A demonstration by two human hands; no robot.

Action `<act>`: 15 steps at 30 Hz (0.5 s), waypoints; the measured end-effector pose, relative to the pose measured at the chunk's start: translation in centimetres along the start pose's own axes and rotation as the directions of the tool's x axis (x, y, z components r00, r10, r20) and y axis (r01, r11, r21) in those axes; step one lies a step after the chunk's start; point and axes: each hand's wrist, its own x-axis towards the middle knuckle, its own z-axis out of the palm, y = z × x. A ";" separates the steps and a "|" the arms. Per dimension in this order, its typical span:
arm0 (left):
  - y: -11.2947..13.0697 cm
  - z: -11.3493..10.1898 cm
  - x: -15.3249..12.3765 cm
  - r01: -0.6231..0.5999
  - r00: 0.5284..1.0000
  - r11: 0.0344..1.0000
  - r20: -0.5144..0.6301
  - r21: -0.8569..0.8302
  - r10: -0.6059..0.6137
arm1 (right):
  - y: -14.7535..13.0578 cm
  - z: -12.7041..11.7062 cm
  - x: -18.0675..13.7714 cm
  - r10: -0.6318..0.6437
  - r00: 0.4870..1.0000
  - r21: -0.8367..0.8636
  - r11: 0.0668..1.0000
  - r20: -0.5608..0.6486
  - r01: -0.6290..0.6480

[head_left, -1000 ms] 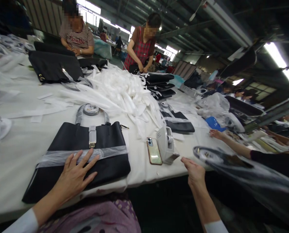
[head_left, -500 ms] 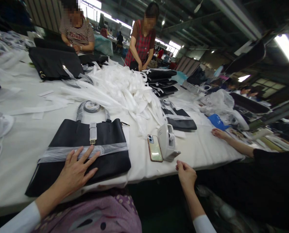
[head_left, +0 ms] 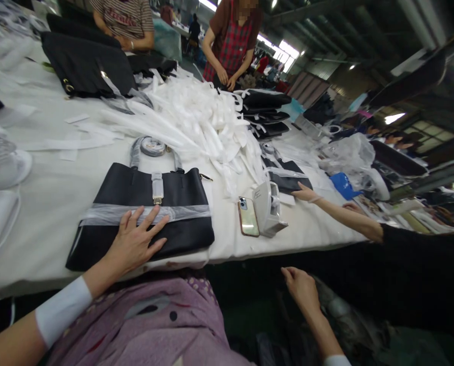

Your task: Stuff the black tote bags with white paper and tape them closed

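Observation:
A black handbag (head_left: 181,234) lies flat on the white-covered table, with clear film round its middle and wrapped handles. My left hand (head_left: 139,239) rests on its front with the fingers spread, just below the metal clasp (head_left: 157,198). Off the table's front edge, my right hand (head_left: 301,290) hangs over the dark gap with thumb and fingers drawn together. Whatever it may pinch is too small to make out. A phone (head_left: 248,217) lies right of the bag, beside a white tape dispenser (head_left: 267,211).
From the right, a co-worker's hand (head_left: 305,193) touches a smaller black bag (head_left: 290,175). White strips (head_left: 211,122) are heaped mid-table, before stacked black bags (head_left: 267,114). A blue object (head_left: 343,186) and clear plastic (head_left: 349,152) lie at the right. Two people stand across the table.
My view has tilted downward. My right hand has dropped away from the table edge. The co-worker's arm at right has reached in to the smaller bag. My left hand stays on the handbag.

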 end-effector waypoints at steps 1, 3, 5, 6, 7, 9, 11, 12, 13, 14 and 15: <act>0.0 -0.1 0.0 0.002 1.000 1.000 0.003 0.002 -0.002 | -1.5 -1.5 -0.2 -0.066 0.997 -0.067 0.995 0.046 0.069; 0.0 -0.4 0.1 0.006 1.000 1.000 0.010 0.002 -0.006 | -5.9 -4.7 -0.5 -0.236 0.956 -0.166 0.950 0.173 0.264; 0.1 -0.9 0.2 0.011 1.000 1.000 0.012 0.001 -0.011 | -11.5 -7.9 -1.0 -0.457 0.857 -0.148 0.855 0.238 0.497; 0.2 -1.1 0.2 0.011 1.000 1.000 0.013 0.001 -0.011 | -14.4 -9.3 -1.3 -0.577 0.775 -0.085 0.785 0.256 0.613; 0.2 -1.3 0.3 0.009 1.000 1.000 0.014 0.002 -0.009 | -17.3 -10.6 -1.7 -0.692 0.675 0.003 0.699 0.257 0.715; 0.2 -1.7 0.5 0.009 1.000 1.000 0.009 0.006 -0.009 | -22.7 -12.3 -2.3 -0.876 0.452 0.238 0.481 0.167 0.844; 0.2 -1.9 0.6 0.014 1.000 1.000 0.008 0.007 -0.014 | -27.4 -12.9 -2.3 -0.951 0.307 0.436 0.294 0.042 0.851; 0.2 -1.9 0.6 0.018 1.000 1.000 0.006 0.005 -0.018 | -29.4 -12.7 -2.1 -0.961 0.278 0.506 0.241 0.004 0.828; 0.2 -1.9 0.6 0.022 1.000 1.000 0.005 0.000 -0.022 | -31.1 -12.2 -1.6 -0.962 0.272 0.554 0.221 -0.009 0.802; 0.1 -1.8 0.5 0.025 1.000 1.000 0.005 -0.005 -0.025 | -32.6 -11.5 -0.9 -0.961 0.276 0.584 0.226 0.003 0.779; 0.1 -1.8 0.5 0.027 1.000 1.000 0.003 -0.011 -0.027 | -33.7 -10.5 -0.1 -0.958 0.287 0.593 0.248 0.029 0.766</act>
